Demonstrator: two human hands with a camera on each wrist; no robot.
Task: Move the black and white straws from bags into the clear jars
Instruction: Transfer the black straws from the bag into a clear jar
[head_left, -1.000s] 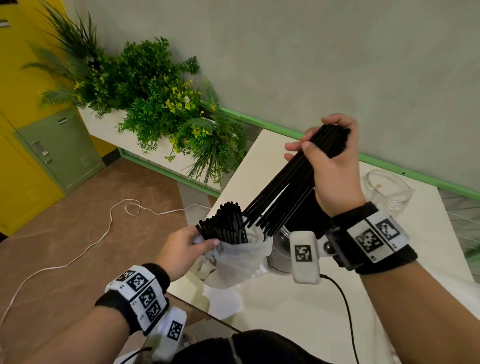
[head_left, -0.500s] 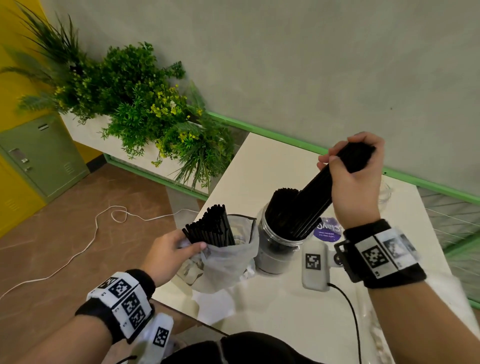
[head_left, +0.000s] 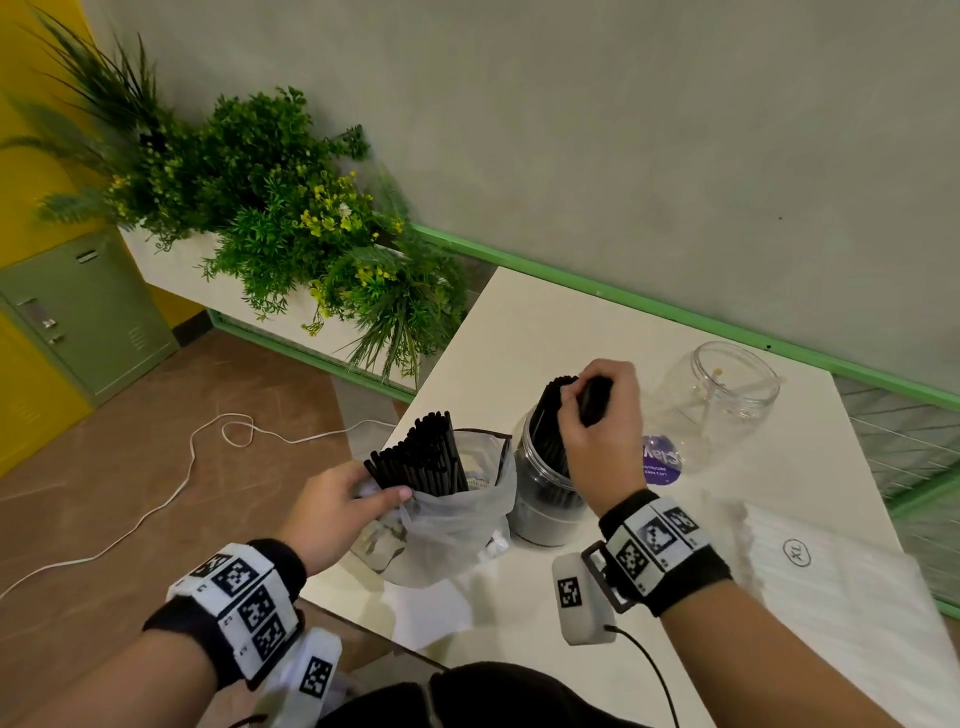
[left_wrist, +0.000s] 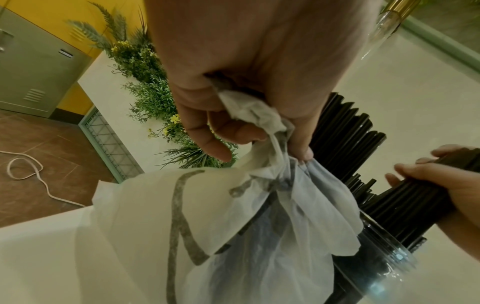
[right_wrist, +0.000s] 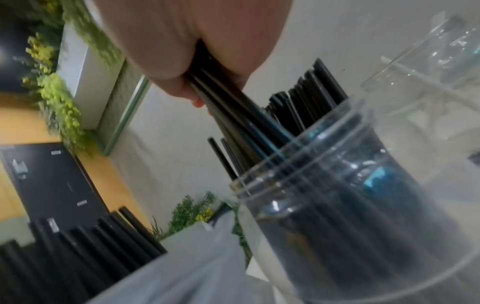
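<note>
**Words and signs you can read**

A white flat pack (head_left: 841, 587) lies on the table at the right. It has the letters "XL" inside a small circle. A round purple sticker (head_left: 661, 460) lies beside the jar of black straws. It has white writing, but the words are too small and blurry to read.

The right hand (head_left: 602, 441) covers the top of the bundle of black straws (right_wrist: 233, 107) it grips, so their count cannot be told. In the right wrist view the clear jar (right_wrist: 363, 205) is blurred and cut off at the lower edge; a blue patch inside it is perhaps a reflection. The white bag (head_left: 452, 525) hides the lower lengths of its own straws (head_left: 421, 457). The round purple label (head_left: 662, 461) is partly behind the right hand, its print too small to read.
</note>
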